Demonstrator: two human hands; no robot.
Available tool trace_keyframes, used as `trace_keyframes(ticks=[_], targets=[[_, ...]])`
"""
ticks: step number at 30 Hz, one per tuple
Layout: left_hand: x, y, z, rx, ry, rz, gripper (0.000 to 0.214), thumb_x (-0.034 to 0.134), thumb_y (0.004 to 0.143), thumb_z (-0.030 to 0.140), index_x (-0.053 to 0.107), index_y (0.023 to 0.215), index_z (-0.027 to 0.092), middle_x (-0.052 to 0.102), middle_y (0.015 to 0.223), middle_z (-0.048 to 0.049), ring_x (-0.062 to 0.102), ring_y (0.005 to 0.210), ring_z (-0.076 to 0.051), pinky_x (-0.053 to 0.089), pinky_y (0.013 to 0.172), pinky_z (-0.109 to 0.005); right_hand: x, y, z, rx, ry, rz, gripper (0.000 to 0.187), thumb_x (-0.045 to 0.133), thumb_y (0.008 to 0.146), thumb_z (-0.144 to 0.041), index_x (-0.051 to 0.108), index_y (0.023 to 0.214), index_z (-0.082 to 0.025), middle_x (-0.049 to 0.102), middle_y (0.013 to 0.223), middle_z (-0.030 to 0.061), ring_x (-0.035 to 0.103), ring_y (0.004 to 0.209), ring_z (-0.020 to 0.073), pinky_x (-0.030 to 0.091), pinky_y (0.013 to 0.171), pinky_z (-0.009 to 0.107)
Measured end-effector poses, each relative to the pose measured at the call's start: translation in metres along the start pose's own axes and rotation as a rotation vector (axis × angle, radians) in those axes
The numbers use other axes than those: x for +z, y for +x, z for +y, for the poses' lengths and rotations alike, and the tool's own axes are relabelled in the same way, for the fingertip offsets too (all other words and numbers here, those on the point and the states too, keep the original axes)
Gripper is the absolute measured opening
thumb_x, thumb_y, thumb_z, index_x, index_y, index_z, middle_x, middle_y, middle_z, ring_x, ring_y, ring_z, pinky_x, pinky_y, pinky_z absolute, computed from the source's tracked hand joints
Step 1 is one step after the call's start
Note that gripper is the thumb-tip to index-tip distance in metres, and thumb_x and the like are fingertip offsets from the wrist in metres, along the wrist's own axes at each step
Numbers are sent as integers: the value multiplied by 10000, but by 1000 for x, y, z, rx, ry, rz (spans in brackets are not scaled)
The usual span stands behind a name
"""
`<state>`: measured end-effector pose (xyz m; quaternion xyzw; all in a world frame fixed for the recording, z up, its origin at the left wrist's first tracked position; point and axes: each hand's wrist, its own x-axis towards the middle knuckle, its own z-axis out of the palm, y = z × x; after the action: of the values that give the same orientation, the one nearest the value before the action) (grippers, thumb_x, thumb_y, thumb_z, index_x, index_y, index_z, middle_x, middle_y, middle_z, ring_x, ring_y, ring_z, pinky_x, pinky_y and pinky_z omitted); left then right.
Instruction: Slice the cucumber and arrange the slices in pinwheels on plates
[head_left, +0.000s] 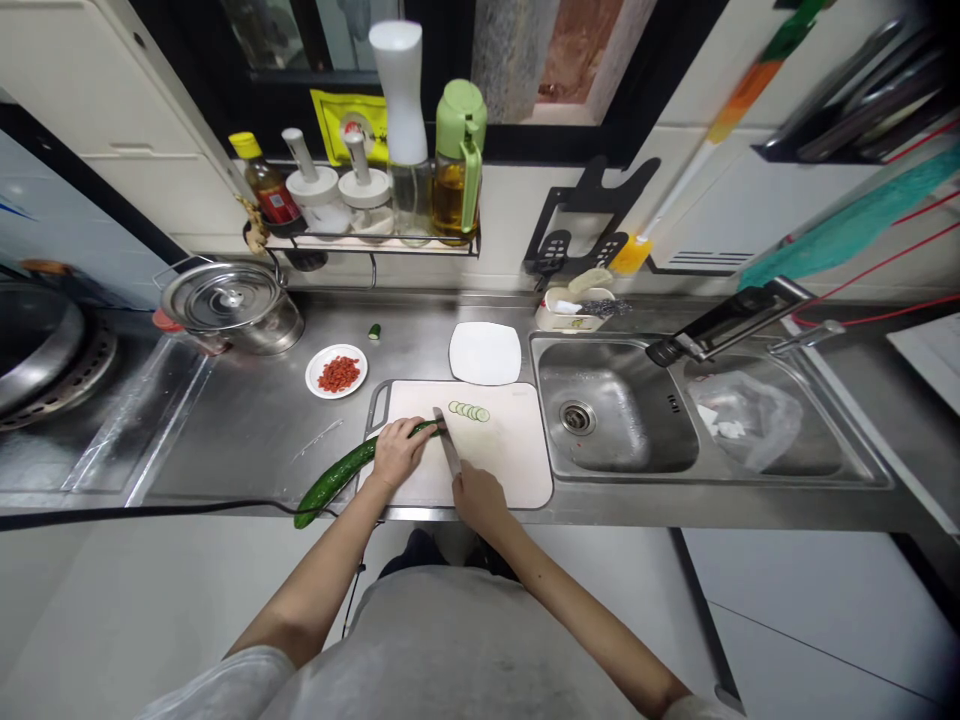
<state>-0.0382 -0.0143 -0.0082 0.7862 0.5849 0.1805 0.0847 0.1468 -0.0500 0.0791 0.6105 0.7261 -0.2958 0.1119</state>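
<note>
Grey shirt (450,640) closest, facing the worktop (247,430). Left hand (397,450) curled over the cucumber (337,480), gripping near its cut end, probably to steady it against the blade. Right hand (480,497) closed around the handle of the knife (451,450). Cucumber passing under the left hand, then slanting left past the cutting board (517,460), presumably too long to fit. Slices (469,411) lying right of the blade, likely kept clear of it.

Both arms, viewed from above, converging fwd. L forearm (319,580) slanting in from lower L; L hand (396,452) palm down, fingers bent. R forearm (574,610) slanting in from lower R (both bare); R hand (480,497) curled in a grip, near L hand.
</note>
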Motion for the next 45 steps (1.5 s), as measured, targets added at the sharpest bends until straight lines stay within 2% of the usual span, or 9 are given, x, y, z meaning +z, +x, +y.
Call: trace_keyframes(ticks=[14,29,35,41,45], targets=[[2,0,-1,9,-4,10,326,444,926,310,628,1191,360,605,1227,-32,518,1092,-236,388,899,-388,-2,15,-9,25,31,0,302,349,934,-193,560,1129,-99,666,967,151,637,957,228,432,760,298],[3,0,-2,44,58,23,320,463,923,295,620,1196,349,613,1206,-35,521,1075,-220,398,882,-372,15,45,-14,22,62,58,275,372,926,-177,559,1112,-98,672,951,151,639,974,225,447,789,295],[2,1,-1,27,56,19,316,468,919,293,630,1185,344,612,1196,-44,522,1074,-224,399,884,-372,18,61,-19,2,79,117,315,340,931,-153,534,1168,-84,676,938,152,642,961,225,448,786,297],[-3,1,2,-38,-86,20,309,475,916,342,617,1189,314,619,1171,-48,544,1080,-214,412,930,-369,11,54,-9,14,14,124,317,322,951,-185,555,1155,-117,676,923,135,647,899,219,434,728,288],[-10,11,7,-235,-306,208,408,433,930,372,501,1307,231,596,1209,-84,548,1110,-206,428,958,-357,5,36,18,32,-146,185,358,317,948,-161,525,1239,-175,662,852,110,628,822,217,390,719,320]])
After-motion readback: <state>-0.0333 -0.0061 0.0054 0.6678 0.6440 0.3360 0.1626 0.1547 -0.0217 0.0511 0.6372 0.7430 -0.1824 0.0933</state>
